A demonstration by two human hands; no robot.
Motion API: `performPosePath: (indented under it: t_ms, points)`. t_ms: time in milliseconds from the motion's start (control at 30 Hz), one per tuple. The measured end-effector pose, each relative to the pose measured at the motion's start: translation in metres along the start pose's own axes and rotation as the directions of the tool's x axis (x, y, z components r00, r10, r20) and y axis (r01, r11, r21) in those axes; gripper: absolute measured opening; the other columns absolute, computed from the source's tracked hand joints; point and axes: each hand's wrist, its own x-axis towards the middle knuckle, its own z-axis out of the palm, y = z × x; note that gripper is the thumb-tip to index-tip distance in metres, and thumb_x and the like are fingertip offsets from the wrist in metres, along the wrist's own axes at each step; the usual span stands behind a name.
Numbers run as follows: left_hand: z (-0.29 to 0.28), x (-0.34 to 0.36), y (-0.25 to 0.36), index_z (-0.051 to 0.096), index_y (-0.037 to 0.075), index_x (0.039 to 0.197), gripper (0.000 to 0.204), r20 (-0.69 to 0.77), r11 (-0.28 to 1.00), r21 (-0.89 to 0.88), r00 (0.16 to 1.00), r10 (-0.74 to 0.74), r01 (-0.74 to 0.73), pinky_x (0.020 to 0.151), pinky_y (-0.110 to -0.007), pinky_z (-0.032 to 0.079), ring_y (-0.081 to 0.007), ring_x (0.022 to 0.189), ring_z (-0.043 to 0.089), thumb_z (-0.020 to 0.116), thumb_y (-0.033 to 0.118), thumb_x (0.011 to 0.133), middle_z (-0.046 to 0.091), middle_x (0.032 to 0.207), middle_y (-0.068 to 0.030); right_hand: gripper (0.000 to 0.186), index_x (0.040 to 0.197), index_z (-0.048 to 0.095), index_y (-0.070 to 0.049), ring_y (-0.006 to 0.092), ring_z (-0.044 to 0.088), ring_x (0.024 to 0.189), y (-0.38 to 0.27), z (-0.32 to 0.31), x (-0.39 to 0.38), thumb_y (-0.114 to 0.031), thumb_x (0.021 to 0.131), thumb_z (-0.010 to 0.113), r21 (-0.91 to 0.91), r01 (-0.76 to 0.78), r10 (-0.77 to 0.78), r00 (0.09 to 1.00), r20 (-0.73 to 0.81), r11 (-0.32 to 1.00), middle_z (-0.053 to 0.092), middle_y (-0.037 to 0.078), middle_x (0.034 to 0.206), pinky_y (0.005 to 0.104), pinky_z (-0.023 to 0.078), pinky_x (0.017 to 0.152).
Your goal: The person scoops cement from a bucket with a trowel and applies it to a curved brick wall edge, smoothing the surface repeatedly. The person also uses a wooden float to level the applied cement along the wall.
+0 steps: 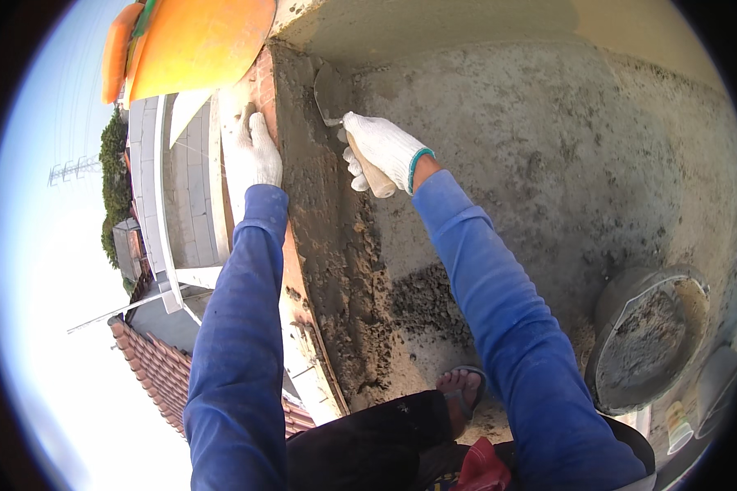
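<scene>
Head view, item one: our right hand (382,149), in a white knit glove with a green cuff band, is clenched around the pale wooden handle of a trowel (331,95). The steel blade points up and away from us, its face laid against the wet mortar (319,204) that coats the top and inner side of a low brick wall (262,78). The blade sits just beyond our knuckles, touching the mortar near the wall's far end.

Item two: our left hand (254,151), gloved alike, rests flat with fingers spread on the outer edge of the wall, grasping nothing, just beside the fresh mortar band.

Item three, handling: we judge the trowel stiff and light, best kept by its handle as now, since the blade is thin-edged and smeared. The mortar looks soft, heavy and sticky, and would slump or mark under a careless touch.

Item four, surroundings: a round bucket (643,340) holding grey mortar stands on the rough concrete floor (565,164) to our right, well apart from the trowel. A clump of spilled mortar lies at the wall's foot. One sandalled foot (463,385) shows below. Beyond the wall, tiled roofs (151,364) lie far beneath. An orange brim (196,41) fills the upper left.
</scene>
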Motion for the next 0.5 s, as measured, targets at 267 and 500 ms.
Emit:
performPosePath:
  t_ms: [267,500]
  points:
    - [-0.005,-0.002,-0.022,0.067,-0.002,0.148,0.045,-0.016,1.0,0.022,1.0,-0.011,0.011,0.12,-0.041,0.045,-0.0338,0.141,0.063,0.054,0.024,0.114,0.067,0.15,-0.0242,0.051,0.125,0.061,-0.002,0.0155,0.058,0.065,-0.016,0.038,-0.046,-0.051,0.116,0.047,-0.113,0.106,-0.091,0.987,0.134,0.988,0.057,0.006,0.088,0.0377,0.061,0.054]
    - [0.002,0.003,-0.006,0.066,0.001,0.15,0.045,-0.002,0.999,0.027,1.0,0.029,-0.029,0.122,-0.045,0.044,-0.0373,0.144,0.06,0.053,0.026,0.115,0.064,0.154,-0.0242,0.049,0.123,0.06,-0.003,0.0186,0.059,0.067,-0.014,0.015,-0.004,-0.051,0.115,0.053,0.067,0.035,-0.039,0.998,0.057,0.997,0.059,0.007,0.087,0.0432,0.062,0.059]
